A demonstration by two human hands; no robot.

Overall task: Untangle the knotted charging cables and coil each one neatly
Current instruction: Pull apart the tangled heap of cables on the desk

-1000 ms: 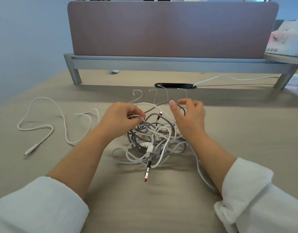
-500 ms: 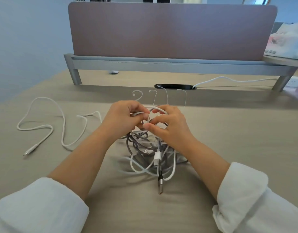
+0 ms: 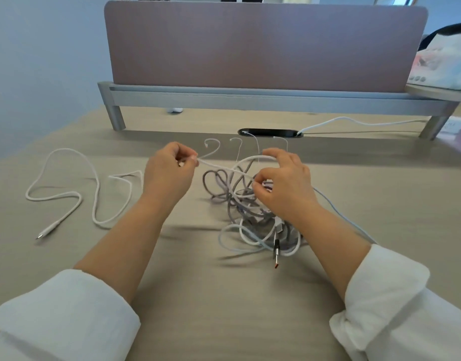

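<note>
The head camera looks down at 2 bare hands over a tan table (image 3: 224, 308). Both arms wear white sleeves (image 3: 67, 316), pushed back.

The left hand (image 3: 168, 169) is curled up. Its thumb and first finger pinch a white cable (image 3: 219, 165). That cable runs in a tight line from the left hand over to the right hand (image 3: 285, 185). The right hand's thumb and a bent finger pinch a strand at the top of the cable knot (image 3: 239, 204). Its first finger is lifted and touches a white loop. I cannot tell which strand the pinch holds.

The knot is a messy pile of grey, white and pale blue cables. It lies on the table under the right hand, partly between the 2 hands. A plug with an orange tip (image 3: 276, 257) pokes out of the pile, just beside the right forearm.

Left of the left hand, 1 loose white cable (image 3: 67, 198) lies on the table in wavy bends. One end goes behind the left hand, so I cannot tell if it joins the pinched cable. Its small plug (image 3: 45, 233) lies far out to the left.

Past the hands, a black slot (image 3: 269, 132) sits in the table. A white wire (image 3: 354, 122) comes out of it and runs off to the right. Behind that stands a grey rail (image 3: 250, 100) with a brown screen (image 3: 263, 45) on it.
</note>
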